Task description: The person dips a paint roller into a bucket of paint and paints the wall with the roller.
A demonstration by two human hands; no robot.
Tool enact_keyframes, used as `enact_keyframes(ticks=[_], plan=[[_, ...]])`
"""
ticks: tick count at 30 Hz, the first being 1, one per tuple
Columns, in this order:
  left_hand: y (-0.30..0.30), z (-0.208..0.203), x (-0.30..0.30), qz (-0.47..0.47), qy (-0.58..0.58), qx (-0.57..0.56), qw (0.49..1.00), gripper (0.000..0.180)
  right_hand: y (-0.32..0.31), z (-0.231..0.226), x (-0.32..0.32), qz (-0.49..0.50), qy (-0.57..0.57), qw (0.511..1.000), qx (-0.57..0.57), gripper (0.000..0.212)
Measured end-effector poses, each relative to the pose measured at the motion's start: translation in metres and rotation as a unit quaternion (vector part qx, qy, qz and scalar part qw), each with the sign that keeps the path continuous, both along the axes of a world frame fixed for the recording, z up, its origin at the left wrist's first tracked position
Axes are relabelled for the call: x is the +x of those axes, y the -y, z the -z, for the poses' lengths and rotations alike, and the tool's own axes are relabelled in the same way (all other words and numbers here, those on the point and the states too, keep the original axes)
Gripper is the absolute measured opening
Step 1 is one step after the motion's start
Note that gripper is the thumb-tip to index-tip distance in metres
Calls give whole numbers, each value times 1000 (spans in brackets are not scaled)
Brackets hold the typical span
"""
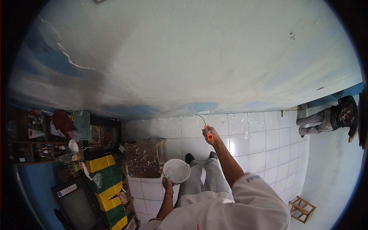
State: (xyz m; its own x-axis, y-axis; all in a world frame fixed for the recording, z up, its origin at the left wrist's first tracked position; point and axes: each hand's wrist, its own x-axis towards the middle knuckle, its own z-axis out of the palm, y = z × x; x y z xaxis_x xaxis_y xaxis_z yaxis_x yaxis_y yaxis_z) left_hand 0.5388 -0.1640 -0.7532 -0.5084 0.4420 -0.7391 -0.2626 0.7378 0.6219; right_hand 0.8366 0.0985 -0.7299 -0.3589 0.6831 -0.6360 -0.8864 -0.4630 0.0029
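Note:
My right hand (210,135) is wrapped round the orange handle of a small paint roller (202,112). Its white roller sleeve lies at the foot of the wall (184,57), close to a blue patch (204,106) just above the floor. White paint covers most of that wall, with blue showing through in places. By its rim, my left hand (168,185) grips a white bucket (176,171) in front of my left leg. Pale, whitish stuff shows inside the bucket; how much is unclear. The fingers beneath the rim are partly hidden.
A paint-spattered wooden stool (143,159) stands left of the bucket. Cluttered shelves (42,134), a television (78,203) and a yellow-green cloth (105,184) line the left side. Another person (333,117) stands at the far right. A small wooden stool (302,209) sits lower right on the tiled floor (239,145).

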Motion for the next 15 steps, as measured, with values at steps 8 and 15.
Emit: enact_keyframes(ticks=[8, 15], plan=[[45, 13, -32, -14, 27, -2, 1000, 35, 142, -160, 13, -175, 170, 969, 47, 18], [-1, -31, -14, 43, -18, -39, 998, 36, 278, -165, 88, -411, 582, 700, -32, 30]])
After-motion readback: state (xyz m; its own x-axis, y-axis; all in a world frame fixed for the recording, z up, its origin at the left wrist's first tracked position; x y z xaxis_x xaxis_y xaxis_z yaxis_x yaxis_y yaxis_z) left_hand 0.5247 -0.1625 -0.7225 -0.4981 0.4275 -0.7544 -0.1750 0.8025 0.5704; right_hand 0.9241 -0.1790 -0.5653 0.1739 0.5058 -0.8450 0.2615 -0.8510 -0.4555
